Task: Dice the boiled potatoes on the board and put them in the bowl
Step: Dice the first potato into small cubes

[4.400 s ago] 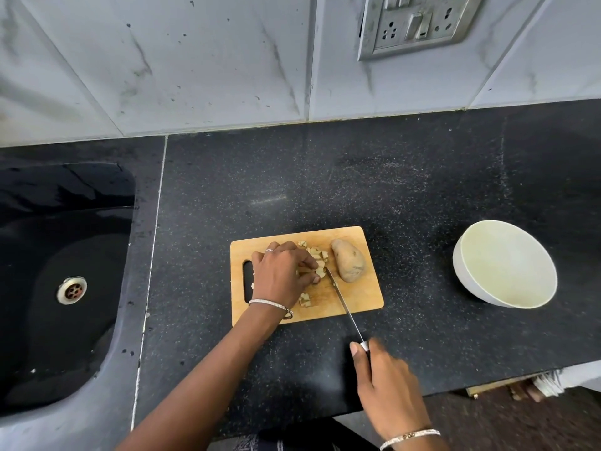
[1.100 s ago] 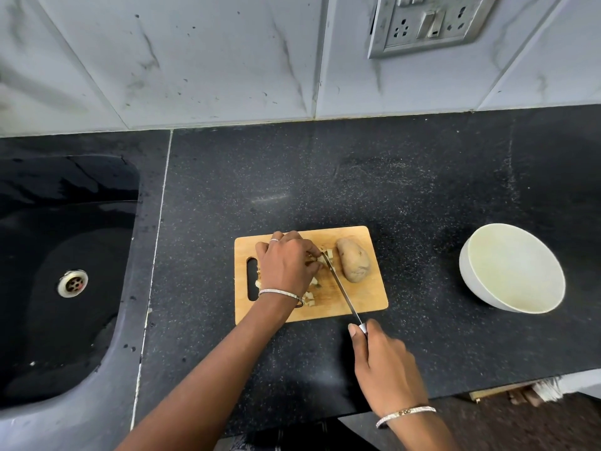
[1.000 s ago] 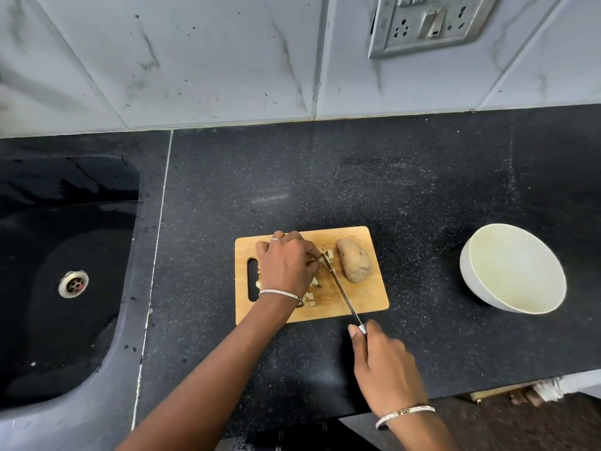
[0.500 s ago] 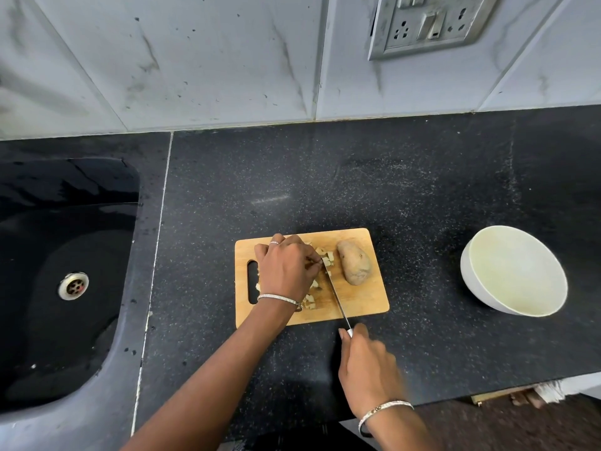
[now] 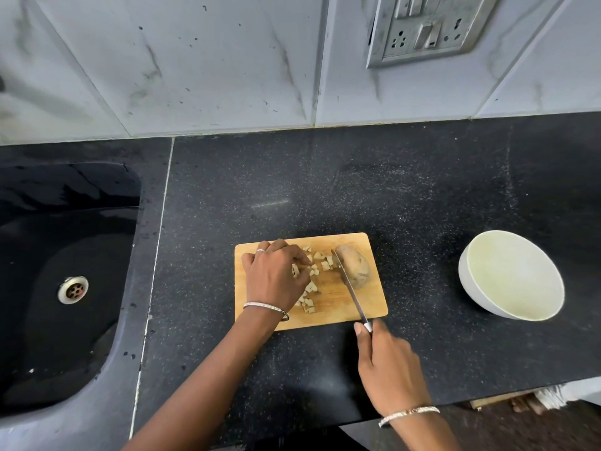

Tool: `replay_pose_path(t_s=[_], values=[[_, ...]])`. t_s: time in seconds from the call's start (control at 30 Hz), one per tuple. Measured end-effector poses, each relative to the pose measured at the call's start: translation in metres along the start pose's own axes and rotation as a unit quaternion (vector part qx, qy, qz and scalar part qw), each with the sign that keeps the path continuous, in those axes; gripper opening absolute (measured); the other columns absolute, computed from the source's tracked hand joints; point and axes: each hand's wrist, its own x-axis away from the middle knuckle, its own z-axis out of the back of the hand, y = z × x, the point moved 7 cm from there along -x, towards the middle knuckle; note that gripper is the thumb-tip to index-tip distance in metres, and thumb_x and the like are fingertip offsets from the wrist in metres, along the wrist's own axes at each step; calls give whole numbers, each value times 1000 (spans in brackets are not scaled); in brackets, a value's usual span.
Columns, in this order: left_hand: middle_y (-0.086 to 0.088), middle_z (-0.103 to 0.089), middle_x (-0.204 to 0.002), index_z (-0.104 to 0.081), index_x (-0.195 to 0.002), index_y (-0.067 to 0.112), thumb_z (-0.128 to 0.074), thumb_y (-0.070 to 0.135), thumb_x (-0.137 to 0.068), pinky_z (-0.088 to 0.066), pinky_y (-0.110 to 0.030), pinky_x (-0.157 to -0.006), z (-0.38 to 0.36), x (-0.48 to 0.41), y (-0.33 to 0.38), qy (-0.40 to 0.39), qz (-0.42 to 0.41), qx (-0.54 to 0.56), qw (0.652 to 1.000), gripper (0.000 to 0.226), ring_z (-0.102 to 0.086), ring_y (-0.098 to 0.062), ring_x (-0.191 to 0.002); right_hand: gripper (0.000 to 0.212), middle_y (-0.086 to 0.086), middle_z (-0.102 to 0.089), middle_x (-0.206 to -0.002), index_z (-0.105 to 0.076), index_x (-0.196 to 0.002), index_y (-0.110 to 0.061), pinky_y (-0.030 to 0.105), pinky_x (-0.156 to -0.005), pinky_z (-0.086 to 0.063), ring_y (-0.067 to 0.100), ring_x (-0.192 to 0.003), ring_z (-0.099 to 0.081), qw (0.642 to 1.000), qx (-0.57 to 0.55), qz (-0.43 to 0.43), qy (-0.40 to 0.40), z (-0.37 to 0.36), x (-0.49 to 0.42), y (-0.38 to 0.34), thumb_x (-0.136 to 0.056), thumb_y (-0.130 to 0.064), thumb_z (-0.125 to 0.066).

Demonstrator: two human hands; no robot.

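The sink (image 5: 65, 288) lies well left of the board (image 5: 367, 307), apart from the work. The left hand (image 5: 276, 275) bends its fingers over the diced pieces (image 5: 313, 275), tips on them; whether it pinches one, I cannot tell. The knife (image 5: 350, 288) lies just beside the whole potato (image 5: 356, 268), and the right hand (image 5: 387, 369) is clamped on its handle. I judge the dicing half done: next the whole potato needs cutting. The bowl (image 5: 512, 275) holds nothing yet and stands well right, only counter (image 5: 422, 255) between.
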Motion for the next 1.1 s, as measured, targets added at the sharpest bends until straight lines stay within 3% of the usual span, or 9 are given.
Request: replay_pose_path(t_s=[0.17,0.3,0.53,0.67,0.73,0.9,1.0,1.1], values=[[13,-62,-102,-68,-105,39,-63,39,-85,-25,-33,-78,-2,-6,-3,-16,10,-24,1000,21,-49,-16,-101,27,6,-67,-94,-43,-108,-18,38,-62,-43,33,-91,-67,998,58,-27,0,-7,-10,-7,-104,-39,-26],[12,-61,-102,-69,-104,40,-67,40,-84,-24,-33,-77,-6,-10,-2,-35,4,-32,999,20,-48,-16,-101,26,7,-67,-101,-42,-109,-19,36,-62,-40,33,-97,-66,996,77,-40,-36,-10,-5,-6,-104,-38,-26],[13,-59,-97,-71,-89,37,-70,40,-82,-25,-33,-77,-5,-11,-6,-26,13,-12,1000,8,-48,-15,-98,22,-6,-59,-82,-35,-95,-28,30,-58,-38,21,-83,-65,995,54,7,-85,-4,24,0,-103,-44,-23],[12,-57,-98,-73,-88,36,-66,41,-86,-25,-33,-78,-5,-4,-9,-18,18,-14,1000,9,-47,-15,-97,23,-8,-49,-70,-34,-92,-28,28,-49,-33,16,-60,-44,998,42,13,-53,2,26,3,-103,-46,-23],[12,-56,-100,-73,-91,36,-65,42,-86,-25,-33,-78,-4,-1,-7,-22,13,-19,999,11,-48,-15,-99,24,-7,-49,-70,-34,-91,-27,29,-48,-31,17,-59,-44,999,41,9,-33,5,22,6,-102,-46,-23],[15,-49,-98,-70,-95,37,-65,38,-85,-25,-33,-78,-1,4,0,-35,-8,10,999,11,-48,-14,-100,27,-7,-52,-70,-33,-83,-28,38,-61,-41,25,-77,-63,999,21,11,-41,2,15,7,-101,-48,-28],[17,-51,-99,-66,-101,42,-70,37,-82,-32,-35,-78,-1,7,5,-50,-39,50,997,21,-48,-12,-100,33,-6,-54,-68,-36,-75,-26,36,-62,-40,16,-66,-53,998,-22,27,-60,3,12,6,-101,-47,-35],[21,-59,-101,-67,-103,45,-72,42,-80,-34,-35,-76,1,9,12,-44,-92,45,994,23,-46,-9,-96,35,-2,-56,-64,-51,-77,-21,27,-57,-38,11,-59,-53,994,-71,41,-73,5,14,7,-99,-47,-42]])
